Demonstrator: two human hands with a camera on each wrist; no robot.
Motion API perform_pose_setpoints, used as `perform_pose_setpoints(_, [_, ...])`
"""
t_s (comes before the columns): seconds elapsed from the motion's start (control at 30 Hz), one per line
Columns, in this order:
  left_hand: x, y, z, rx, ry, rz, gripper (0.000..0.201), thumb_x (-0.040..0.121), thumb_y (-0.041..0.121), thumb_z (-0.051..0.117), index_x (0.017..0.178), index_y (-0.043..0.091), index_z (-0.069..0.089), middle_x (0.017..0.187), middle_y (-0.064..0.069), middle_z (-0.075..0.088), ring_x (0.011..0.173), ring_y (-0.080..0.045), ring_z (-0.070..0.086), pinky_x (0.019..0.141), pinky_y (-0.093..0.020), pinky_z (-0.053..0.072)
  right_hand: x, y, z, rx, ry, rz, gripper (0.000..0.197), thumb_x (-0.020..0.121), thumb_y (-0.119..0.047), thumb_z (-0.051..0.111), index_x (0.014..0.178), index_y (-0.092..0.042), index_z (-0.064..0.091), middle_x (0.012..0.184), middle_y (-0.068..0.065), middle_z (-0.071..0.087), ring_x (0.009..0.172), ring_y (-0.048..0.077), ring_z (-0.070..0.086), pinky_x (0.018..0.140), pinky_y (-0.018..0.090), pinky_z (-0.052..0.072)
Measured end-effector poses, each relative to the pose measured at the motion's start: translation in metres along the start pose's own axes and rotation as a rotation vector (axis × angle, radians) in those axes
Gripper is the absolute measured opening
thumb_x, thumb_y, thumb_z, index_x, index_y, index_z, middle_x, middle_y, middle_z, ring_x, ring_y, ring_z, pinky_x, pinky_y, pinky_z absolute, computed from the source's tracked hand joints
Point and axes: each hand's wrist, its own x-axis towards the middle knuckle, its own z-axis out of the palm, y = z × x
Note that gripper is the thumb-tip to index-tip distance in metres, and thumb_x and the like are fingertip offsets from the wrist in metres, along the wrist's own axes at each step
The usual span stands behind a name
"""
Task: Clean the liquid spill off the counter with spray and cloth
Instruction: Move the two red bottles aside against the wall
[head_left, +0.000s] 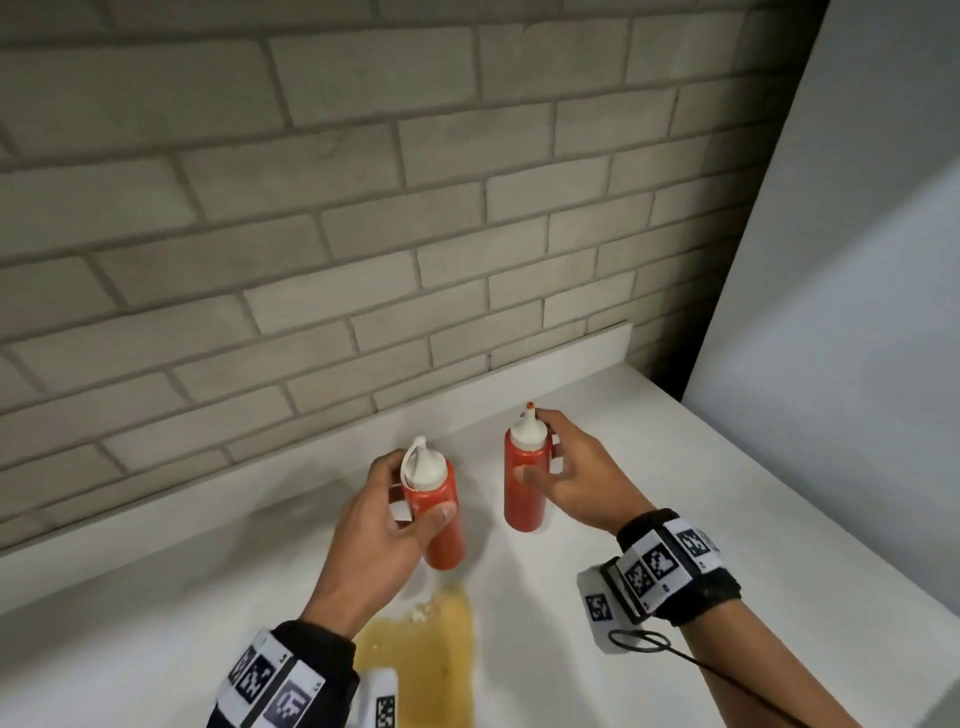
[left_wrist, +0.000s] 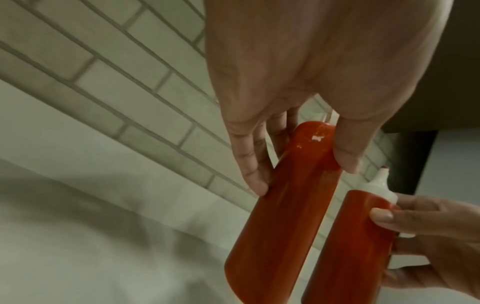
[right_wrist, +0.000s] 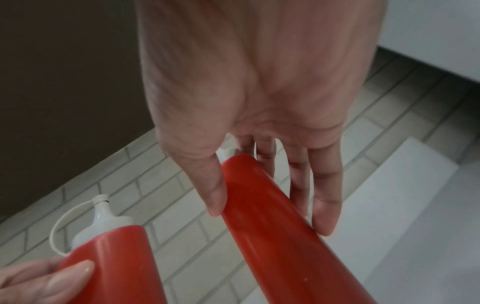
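Yellowish spill (head_left: 421, 660) sits low centre of the head view on the white surface (head_left: 753, 519), running off the bottom edge. Just above it, the left hand (head_left: 374, 525) wraps a red squeeze bottle (head_left: 439, 512) with a looped white cap; the right hand (head_left: 569, 475) grasps a second red bottle (head_left: 524, 480), fingers curled round its body, further right. Both bottles look lifted clear, I'd judge to free the area. Keep them upright, set them well back toward the brick wall (head_left: 311, 208), away from the puddle. No spray or cloth in sight.
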Motion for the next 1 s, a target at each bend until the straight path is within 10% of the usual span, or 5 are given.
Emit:
perform_pose_setpoints(0.27, [0.059,0.055,0.116,0.010,0.017,0.029,0.064,0.082,0.023,0.078,0.139,0.032,0.049,0.117,0.015,0.065,0.105,0.008,0.058,0.070,0.002,0.044,0.033,0.047,-0.107,-0.062,0.052,0.044,0.059,0.078,-0.022,0.072,0.131,-0.029,0.046,0.114,-0.009,0.059,0.097,0.003,0.056,0.078,0.023,0.046])
perform_pose_setpoints(0.6, [0.175,0.078,0.201,0.085,0.065,-0.070,0.046,0.079,0.039,0.073,0.121,0.036,0.054,0.108,0.012,0.067,0.100,-0.015,0.065,0.090,-0.040,0.054,0.131,0.092,-0.152,-0.088,0.038,0.060,0.038,0.077,-0.023,0.068,0.113,-0.028,0.056,0.100,-0.006,0.066,0.090,0.015,0.061,0.083,0.036,0.049])
perform_pose_setpoints(1.0, [0.270,0.046,0.247,0.167,0.118,-0.170,0.054,0.077,0.020,0.077,0.127,0.023,0.055,0.109,0.005,0.064,0.107,-0.026,0.065,0.091,-0.038,0.051,0.212,0.143,-0.137,-0.061,-0.004,0.128,0.044,0.072,-0.021,0.068,0.113,-0.030,0.059,0.108,-0.002,0.067,0.101,0.020,0.062,0.091,0.040,0.049])
